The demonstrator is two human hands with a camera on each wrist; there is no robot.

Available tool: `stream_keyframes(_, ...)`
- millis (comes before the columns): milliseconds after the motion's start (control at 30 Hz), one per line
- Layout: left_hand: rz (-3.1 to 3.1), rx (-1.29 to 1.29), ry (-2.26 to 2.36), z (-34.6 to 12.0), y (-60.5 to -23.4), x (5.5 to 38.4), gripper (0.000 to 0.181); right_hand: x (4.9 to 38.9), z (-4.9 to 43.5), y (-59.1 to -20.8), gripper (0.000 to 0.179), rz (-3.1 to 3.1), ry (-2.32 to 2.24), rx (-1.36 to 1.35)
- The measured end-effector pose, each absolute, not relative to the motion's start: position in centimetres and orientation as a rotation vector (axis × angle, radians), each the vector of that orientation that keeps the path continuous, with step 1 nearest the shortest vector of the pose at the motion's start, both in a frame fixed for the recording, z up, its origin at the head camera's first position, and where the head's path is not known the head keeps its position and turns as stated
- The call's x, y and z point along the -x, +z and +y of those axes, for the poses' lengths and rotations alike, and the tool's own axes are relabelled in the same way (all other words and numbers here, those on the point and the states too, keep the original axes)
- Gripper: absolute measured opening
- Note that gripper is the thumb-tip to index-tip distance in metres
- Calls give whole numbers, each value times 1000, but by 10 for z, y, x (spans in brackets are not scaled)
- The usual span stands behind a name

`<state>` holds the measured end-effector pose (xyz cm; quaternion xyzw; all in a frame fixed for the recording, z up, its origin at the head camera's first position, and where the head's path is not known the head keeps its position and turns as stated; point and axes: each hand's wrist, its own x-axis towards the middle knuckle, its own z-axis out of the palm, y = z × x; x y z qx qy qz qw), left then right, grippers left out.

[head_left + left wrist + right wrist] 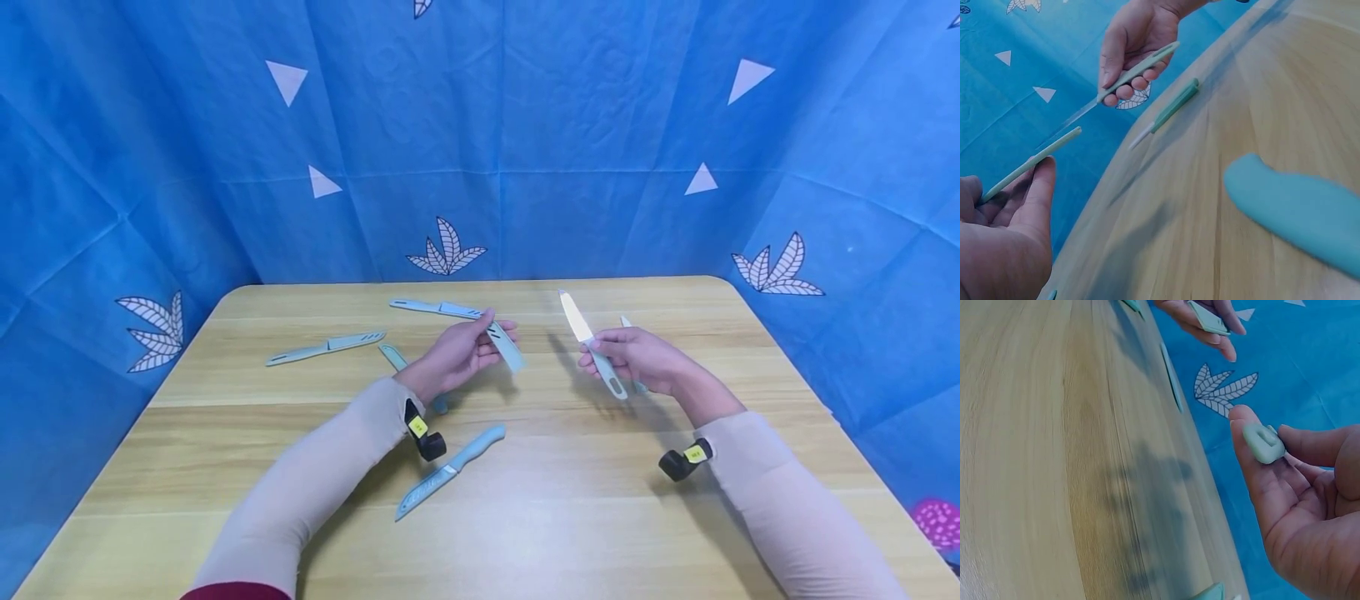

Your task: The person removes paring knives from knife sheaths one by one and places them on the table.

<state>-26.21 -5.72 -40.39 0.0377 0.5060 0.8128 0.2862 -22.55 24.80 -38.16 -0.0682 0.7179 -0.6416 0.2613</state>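
A careless meeting of the two could let the bare blade [574, 315] nick my left grip [461, 354], and a loose pinch might let the knife [585, 332] twist. That grip is clamped on the sheath [507, 347]; my right grip [637, 358] pinches the knife's handle, blade pointing away, apart from the sheath. A second knife [1175, 105] lies on the bench [570, 517] beneath my right grip.
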Motion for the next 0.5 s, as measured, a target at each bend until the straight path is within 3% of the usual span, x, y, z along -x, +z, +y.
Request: stream_keyframes(500,1248,-70,2192,-39,-407,274,47,231,258,-387,42,1980,-1718,117)
